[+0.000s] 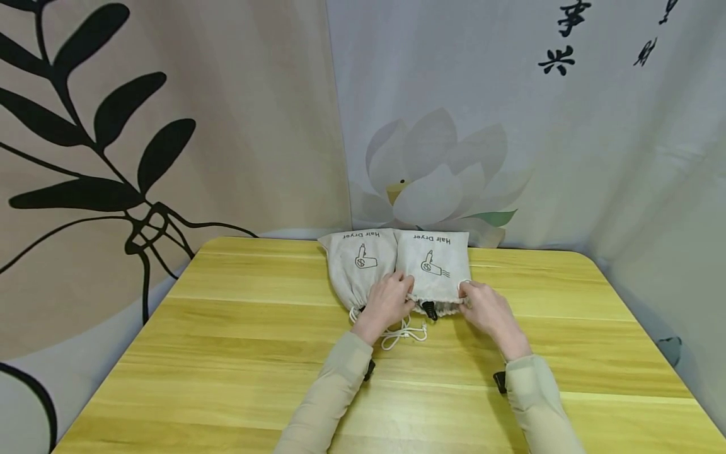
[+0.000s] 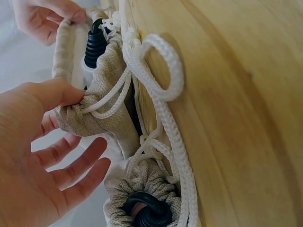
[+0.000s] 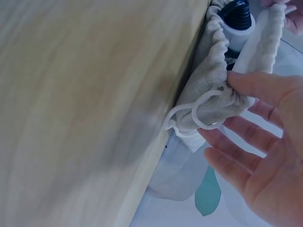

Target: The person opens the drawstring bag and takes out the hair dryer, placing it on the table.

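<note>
Two pale cloth drawstring bags printed "Hair Dryer" lie side by side at the far edge of the table. My left hand (image 1: 389,299) pinches the left corner of the mouth of the right bag (image 1: 433,261). At the other corner, my right hand (image 1: 485,305) pinches the cloth between thumb and fingers. The mouth gapes, and a black ribbed cord end (image 2: 96,45) on a white part shows inside. Below my left hand in the left wrist view, the other bag (image 2: 142,182) is gathered tight around a black cord end (image 2: 147,210).
White drawstrings (image 1: 404,333) from the bags trail onto the wooden table (image 1: 255,353). A printed curtain (image 1: 255,126) hangs right behind the table's far edge.
</note>
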Available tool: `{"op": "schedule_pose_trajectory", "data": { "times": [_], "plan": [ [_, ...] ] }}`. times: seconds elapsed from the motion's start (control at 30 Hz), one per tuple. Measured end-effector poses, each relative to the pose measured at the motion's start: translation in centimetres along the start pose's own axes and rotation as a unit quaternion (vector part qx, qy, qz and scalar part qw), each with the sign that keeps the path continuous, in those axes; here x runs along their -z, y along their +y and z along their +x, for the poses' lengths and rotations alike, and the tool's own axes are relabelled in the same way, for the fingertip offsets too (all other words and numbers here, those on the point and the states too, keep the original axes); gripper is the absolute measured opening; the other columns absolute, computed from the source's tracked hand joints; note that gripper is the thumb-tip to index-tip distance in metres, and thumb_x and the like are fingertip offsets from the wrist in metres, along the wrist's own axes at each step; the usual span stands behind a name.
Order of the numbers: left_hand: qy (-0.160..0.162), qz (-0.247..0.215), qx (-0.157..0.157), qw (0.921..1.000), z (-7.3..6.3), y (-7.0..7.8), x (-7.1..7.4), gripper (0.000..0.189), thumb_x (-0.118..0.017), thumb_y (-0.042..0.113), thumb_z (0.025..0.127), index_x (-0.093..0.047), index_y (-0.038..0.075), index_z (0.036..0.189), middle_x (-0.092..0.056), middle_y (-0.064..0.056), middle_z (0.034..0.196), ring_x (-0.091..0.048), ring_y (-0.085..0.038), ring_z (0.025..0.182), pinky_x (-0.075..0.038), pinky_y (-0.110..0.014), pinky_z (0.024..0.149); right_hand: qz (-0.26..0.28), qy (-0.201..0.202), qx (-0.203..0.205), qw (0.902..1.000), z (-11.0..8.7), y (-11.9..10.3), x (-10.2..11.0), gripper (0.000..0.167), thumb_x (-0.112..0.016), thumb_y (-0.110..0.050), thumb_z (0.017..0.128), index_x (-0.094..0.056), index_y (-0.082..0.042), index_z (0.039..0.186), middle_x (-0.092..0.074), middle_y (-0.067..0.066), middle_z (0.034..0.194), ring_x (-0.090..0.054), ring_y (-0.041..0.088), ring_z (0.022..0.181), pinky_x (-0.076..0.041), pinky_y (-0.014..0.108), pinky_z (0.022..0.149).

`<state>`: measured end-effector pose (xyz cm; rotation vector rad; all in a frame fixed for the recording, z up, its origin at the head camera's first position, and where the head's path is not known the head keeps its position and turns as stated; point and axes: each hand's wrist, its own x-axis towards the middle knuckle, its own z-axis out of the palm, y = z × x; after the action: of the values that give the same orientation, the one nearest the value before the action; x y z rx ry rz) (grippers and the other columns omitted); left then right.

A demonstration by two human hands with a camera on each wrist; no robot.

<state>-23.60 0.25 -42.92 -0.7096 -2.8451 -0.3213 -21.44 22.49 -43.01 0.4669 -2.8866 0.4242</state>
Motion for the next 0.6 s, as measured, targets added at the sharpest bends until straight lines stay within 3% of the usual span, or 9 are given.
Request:
{"op": "schedule_pose_trajectory", "data": {
  "times": [0.6],
  "plan": [
    [0.003,-0.008,-0.006,0.9999,0.14,-0.42,-0.42,0.017,-0.07,0.018,0.078,-0.055,0.019,0.085,-0.052,0.004,0.08,-0.049,-0.013,0.069,-0.037,-0.02,0.051,0.005,-0.01,-0.012,0.9999,-0.03,0.28,0.06,0.014,-0.067,-0.001,0.076,-0.059,-0.008,0.084,-0.066,0.008,0.086,-0.06,0.023,0.07,-0.049,0.038,0.054]
  ]
}}
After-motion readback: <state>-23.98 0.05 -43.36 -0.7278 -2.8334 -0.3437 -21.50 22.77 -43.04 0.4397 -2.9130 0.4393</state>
